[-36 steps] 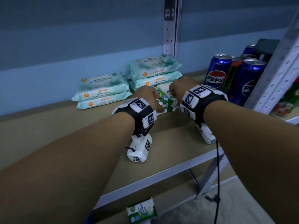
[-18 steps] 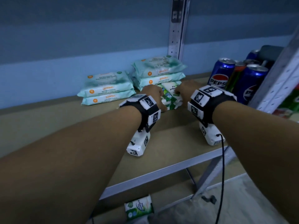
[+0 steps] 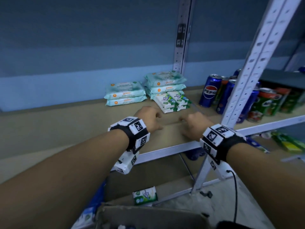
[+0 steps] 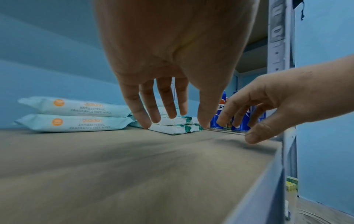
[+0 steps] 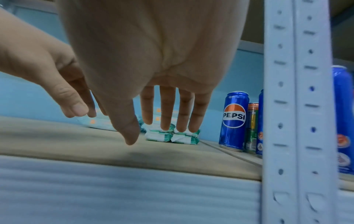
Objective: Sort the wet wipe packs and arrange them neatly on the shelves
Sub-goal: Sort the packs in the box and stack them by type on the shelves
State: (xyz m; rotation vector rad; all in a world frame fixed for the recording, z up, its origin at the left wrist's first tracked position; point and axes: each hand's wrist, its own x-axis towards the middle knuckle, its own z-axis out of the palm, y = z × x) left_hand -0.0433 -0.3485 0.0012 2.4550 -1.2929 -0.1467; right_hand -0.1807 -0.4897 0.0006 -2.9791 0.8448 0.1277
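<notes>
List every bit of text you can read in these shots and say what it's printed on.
"PEPSI" – on the blue can right of the wipes.
"guardian" – orange brand word on the pale teal wipe packs; soft, so my best reading.
"ANTIBACTERIAL FRAGRANCE FREE WIPES" – on the same teal packs.
"Pine" – on the small green-and-white packs; the lines beneath are too blurred.
Print on the green cans and the pack on the lower shelf: unreadable.
</notes>
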